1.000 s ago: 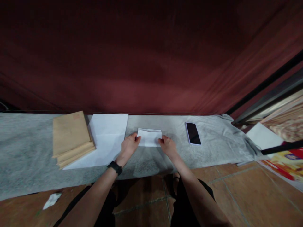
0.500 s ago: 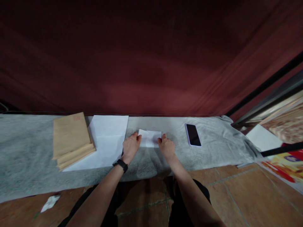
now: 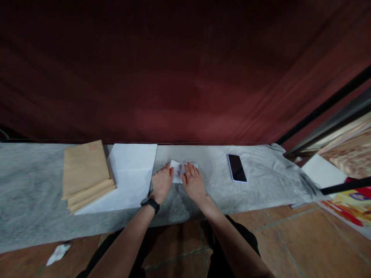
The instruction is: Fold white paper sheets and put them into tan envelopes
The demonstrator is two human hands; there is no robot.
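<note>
My right hand [image 3: 193,186] lies with fingers extended over the folded paper [image 3: 177,176], centre frame, gripping nothing. My left hand [image 3: 162,182] is loosely curled, thumb at the paper's left edge; cannot tell whether I pinch it. Judged light, thin, easily creased; best held at the short side edges. Outward, on the cloth-covered table [image 3: 269,175]: white sheet [image 3: 133,181], brown envelopes [image 3: 85,166], left of centre; phone [image 3: 237,168], right of centre.

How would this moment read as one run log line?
left hand: at left edge of small white paper; right hand: laid over its right part; brown paper stack: partly on large white sheet; phone: right of hands
</note>
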